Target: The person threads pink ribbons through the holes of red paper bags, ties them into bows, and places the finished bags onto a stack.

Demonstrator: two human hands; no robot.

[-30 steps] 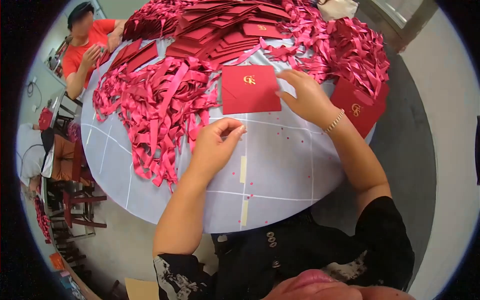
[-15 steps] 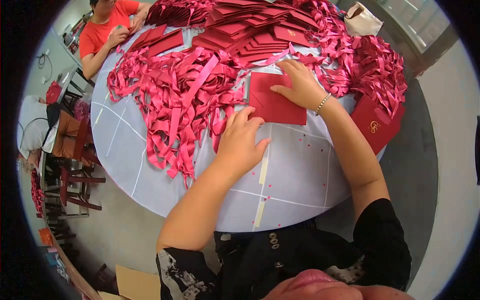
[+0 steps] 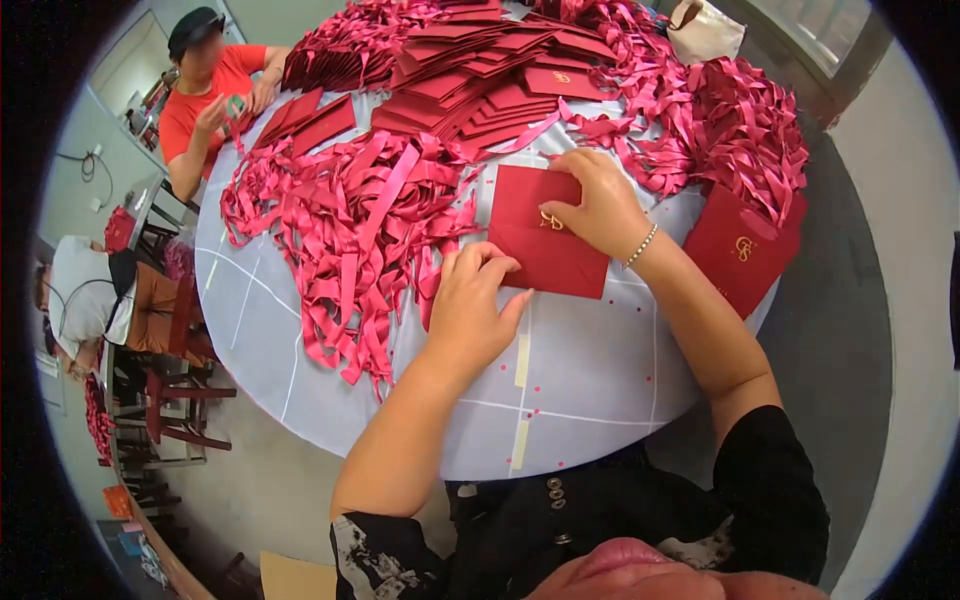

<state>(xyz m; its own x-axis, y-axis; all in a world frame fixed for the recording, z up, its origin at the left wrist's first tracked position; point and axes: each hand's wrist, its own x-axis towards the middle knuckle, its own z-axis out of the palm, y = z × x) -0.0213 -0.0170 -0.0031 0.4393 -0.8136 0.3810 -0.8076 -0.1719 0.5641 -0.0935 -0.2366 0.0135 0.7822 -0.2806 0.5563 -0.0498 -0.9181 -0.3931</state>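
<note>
A flat red paper bag (image 3: 550, 262) with a gold emblem, a cross fold and a diagonal crease lies on the cloth-covered round table (image 3: 330, 420). My right hand (image 3: 600, 205) grips its upper right part, thumb on the face beside the emblem and fingers at the top edge. At the lower left edge is my left hand (image 3: 475, 305), its fingers bent over the side and its thumb spread apart near the bottom edge. Left of the bag spreads a heap of pink-red ribbons (image 3: 350, 230).
Stacked red bags (image 3: 470, 80) fill the table's far side. More ribbons (image 3: 745, 130) and a red bag with a gold emblem (image 3: 735, 250) lie at the right. A cream bag (image 3: 705, 35) stands behind. A person in red (image 3: 215, 90) sits across, hands raised; another person (image 3: 85, 285) bends at the left.
The view has tilted up slightly. More of the bag's face shows, with the gold emblem visible beside my right thumb. The person across has raised a hand.
</note>
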